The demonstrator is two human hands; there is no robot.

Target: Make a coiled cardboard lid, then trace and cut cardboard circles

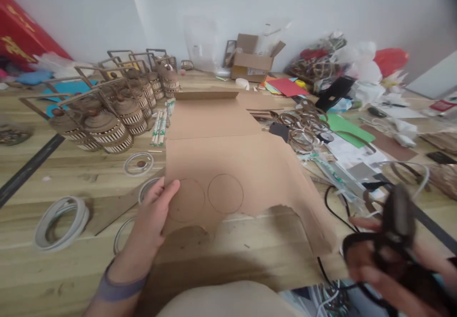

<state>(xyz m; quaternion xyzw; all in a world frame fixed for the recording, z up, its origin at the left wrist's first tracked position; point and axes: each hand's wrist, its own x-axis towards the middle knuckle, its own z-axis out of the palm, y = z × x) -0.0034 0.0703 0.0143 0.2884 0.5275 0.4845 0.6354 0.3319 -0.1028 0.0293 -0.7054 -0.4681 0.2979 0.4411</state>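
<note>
A brown cardboard sheet (214,155) with a fold across it and a torn near edge spreads over the middle of the table. Two circles are drawn on it, a darker right circle (225,193) and a fainter left circle (186,200). My left hand (155,207) grips the sheet's left edge, thumb on top beside the fainter circle. At the lower right, apart from the sheet, my right hand (389,269) is closed around a black tool (398,212) with looped handles, like scissors. Motion blurs it, and its working end is hard to make out.
Several lidded woven baskets (107,126) with tall handles stand at the left. White coiled strips (62,224) lie nearer. At the right are brown rings (303,122), green paper (350,130) and black cable (330,203). An open carton (252,64) stands by the wall.
</note>
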